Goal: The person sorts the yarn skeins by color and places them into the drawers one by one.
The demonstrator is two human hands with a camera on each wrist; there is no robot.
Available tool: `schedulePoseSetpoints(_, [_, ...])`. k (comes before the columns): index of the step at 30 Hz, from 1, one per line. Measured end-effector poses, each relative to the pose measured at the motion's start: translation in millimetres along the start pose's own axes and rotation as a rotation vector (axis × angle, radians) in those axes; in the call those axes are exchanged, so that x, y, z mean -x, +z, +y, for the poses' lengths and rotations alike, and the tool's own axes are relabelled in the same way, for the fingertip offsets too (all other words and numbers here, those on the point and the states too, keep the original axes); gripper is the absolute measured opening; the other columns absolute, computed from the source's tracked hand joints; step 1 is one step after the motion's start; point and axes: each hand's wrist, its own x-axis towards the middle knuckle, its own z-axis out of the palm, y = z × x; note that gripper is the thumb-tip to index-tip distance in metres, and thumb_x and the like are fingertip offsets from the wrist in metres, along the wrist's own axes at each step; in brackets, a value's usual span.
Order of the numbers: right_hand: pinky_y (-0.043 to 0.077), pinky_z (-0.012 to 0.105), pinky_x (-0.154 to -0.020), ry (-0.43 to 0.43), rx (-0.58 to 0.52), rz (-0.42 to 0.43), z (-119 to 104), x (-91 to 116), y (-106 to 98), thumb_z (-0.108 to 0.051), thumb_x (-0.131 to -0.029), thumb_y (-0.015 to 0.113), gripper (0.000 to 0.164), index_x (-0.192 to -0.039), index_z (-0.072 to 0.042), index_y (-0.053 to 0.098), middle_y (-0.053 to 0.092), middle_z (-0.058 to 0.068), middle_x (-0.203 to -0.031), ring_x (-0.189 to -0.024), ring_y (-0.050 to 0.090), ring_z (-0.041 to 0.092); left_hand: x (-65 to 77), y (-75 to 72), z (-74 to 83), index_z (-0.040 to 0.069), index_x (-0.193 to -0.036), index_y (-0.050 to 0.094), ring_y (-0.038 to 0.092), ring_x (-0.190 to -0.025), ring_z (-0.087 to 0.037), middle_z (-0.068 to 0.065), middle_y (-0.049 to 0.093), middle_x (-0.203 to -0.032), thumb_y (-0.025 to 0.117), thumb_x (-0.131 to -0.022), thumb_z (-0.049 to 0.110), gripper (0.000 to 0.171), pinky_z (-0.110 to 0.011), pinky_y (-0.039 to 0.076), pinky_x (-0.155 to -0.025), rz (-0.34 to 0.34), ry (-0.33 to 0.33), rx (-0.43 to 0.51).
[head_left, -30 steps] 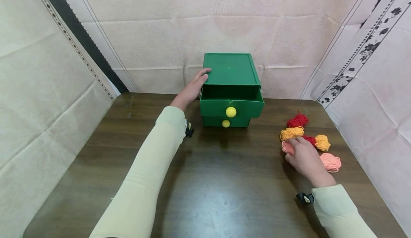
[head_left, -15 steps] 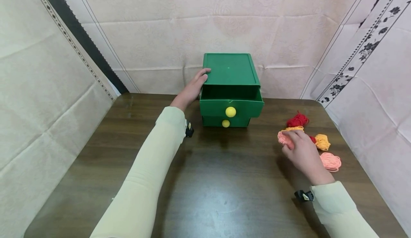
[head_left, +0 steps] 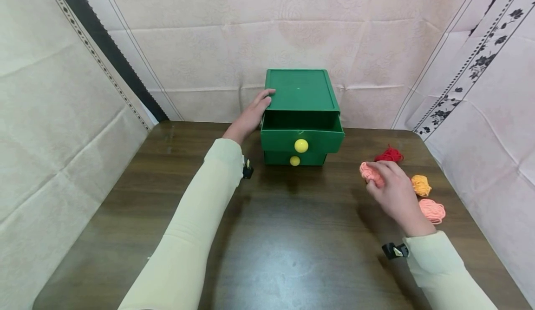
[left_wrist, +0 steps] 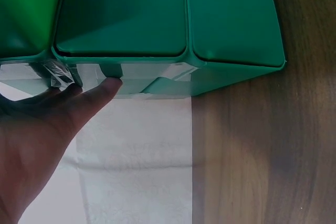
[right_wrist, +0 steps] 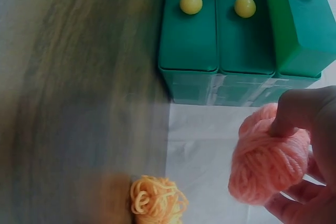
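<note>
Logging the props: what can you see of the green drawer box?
The green drawer box looks like smooth plastic or card, with clear tape along its sides. It has three stacked drawers, each with a yellow knob; the top one is pulled out, the lower two shut. It stands upright on the table, the left hand against its left side.

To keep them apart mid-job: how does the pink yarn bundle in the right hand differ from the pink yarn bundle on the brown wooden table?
The held pink yarn bundle is pinched in the right hand; the lying pink yarn bundle rests on the brown wooden table. The held one is nearer the green drawer box; the lying one nearer the table's right edge. Both are wound pink strands.
</note>
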Motion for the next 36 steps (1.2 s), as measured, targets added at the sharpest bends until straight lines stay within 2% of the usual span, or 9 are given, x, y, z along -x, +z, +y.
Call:
schedulePoseSetpoints(15, [0.048, 0.057, -0.084, -0.051, -0.028, 0.063, -10, -9, -8, -0.004, -0.077, 0.073, 0.046, -0.122, -0.006, 0.063, 0.057, 0.018, -0.119, -0.103, 0.054, 0.037, 0.8, 1.1, 1.0, 0.036, -0.150, 0.026, 0.017, -0.148, -0.019, 0.005, 0.013, -0.162, 0.025, -0.105, 0.045, 0.045, -0.049, 0.020, -0.118, 0.001, -0.001, -0.018])
schedulePoseSetpoints(19, [0.048, 0.057, -0.084, -0.088, -0.037, 0.108, -14, -13, -12, -0.001, -0.076, 0.072, 0.046, -0.122, -0.005, 0.064, 0.058, 0.019, -0.118, -0.103, 0.055, 0.037, 0.3, 1.3, 0.7, 0.038, -0.150, 0.025, 0.016, -0.148, -0.019, 0.005, 0.012, -0.162, 0.025, -0.105, 0.046, 0.045, -0.050, 0.020, -0.118, 0.000, -0.014, -0.013])
schedulePoseSetpoints(26, [0.046, 0.047, -0.081, -0.175, -0.049, 0.176, -20, -21, -17, 0.003, -0.076, 0.068, 0.046, -0.121, -0.006, 0.066, 0.060, 0.016, -0.117, -0.102, 0.055, 0.031, -0.4, 0.6, -0.3, 0.039, -0.149, 0.025, 0.016, -0.148, -0.019, 0.006, 0.012, -0.162, 0.025, -0.105, 0.047, 0.045, -0.050, 0.020, -0.118, 0.002, -0.018, -0.011])
schedulePoseSetpoints(33, [0.048, 0.053, -0.086, -0.191, -0.048, 0.195, -26, -28, -21, 0.003, -0.076, 0.069, 0.047, -0.122, -0.008, 0.066, 0.060, 0.016, -0.118, -0.107, 0.055, 0.032, 1.1, 0.9, 1.0, 0.038, -0.150, 0.025, 0.017, -0.147, -0.020, 0.004, 0.012, -0.162, 0.025, -0.105, 0.045, 0.045, -0.050, 0.020, -0.117, 0.001, -0.016, 0.000])
schedulePoseSetpoints(36, [0.048, 0.051, -0.084, -0.205, -0.047, 0.218, -29, -31, -23, 0.003, -0.077, 0.068, 0.046, -0.121, -0.007, 0.066, 0.061, 0.016, -0.118, -0.106, 0.055, 0.031, 1.7, 0.9, 1.5, 0.037, -0.150, 0.025, 0.017, -0.147, -0.020, 0.004, 0.012, -0.162, 0.025, -0.105, 0.045, 0.045, -0.050, 0.020, -0.117, 0.000, -0.016, -0.002])
